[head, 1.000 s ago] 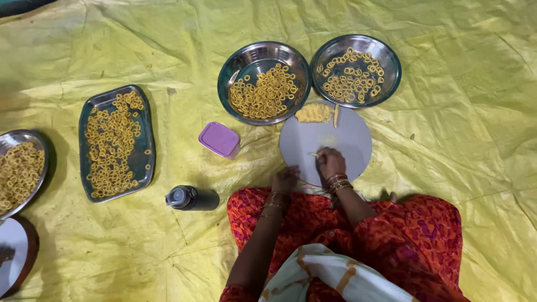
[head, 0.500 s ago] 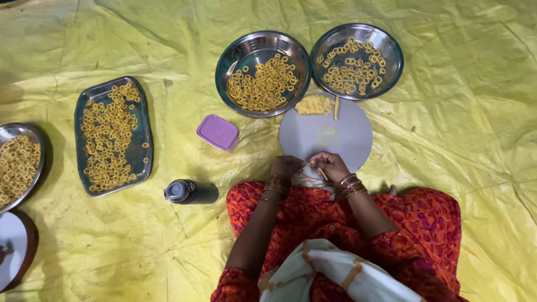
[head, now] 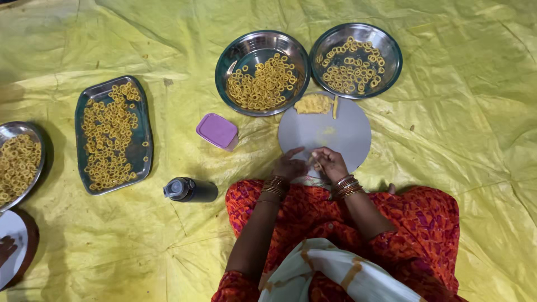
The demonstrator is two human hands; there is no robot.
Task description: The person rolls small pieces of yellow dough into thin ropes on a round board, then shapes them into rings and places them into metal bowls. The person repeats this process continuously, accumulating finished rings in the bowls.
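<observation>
A small piece of yellow dough (head: 311,160) sits pinched between the two hands at the near edge of the round grey board (head: 347,137), just right of the frame's centre. The left hand (head: 289,166) and the right hand (head: 331,164) are drawn together over it, fingertips closed on the dough, though how tightly I cannot tell from here. On the far side of the board lie a lump of dough (head: 313,104) and a thin rolled strip (head: 335,107), close to the board's upper rim.

Two round steel bowls (head: 263,72) (head: 356,60) of dough rings touch or nearly touch the board's top edge. A lilac lidded box (head: 217,131) lies to the left of the board, a dark bottle (head: 190,190) on its side lower left, then a rectangular tray (head: 113,134) of rings, and another steel plate (head: 18,164) at the left edge. At the lower left corner another person's hand (head: 6,248) rests on a grey board of its own.

The likely slip, I'd say, is the soft piece tearing or dropping onto the red skirt (head: 313,212), since the hands work right at the board's lip. A wide elbow could also nudge the bottle and set it rolling. The yellow sheet (head: 470,140) is open to the right, crowded to the left
</observation>
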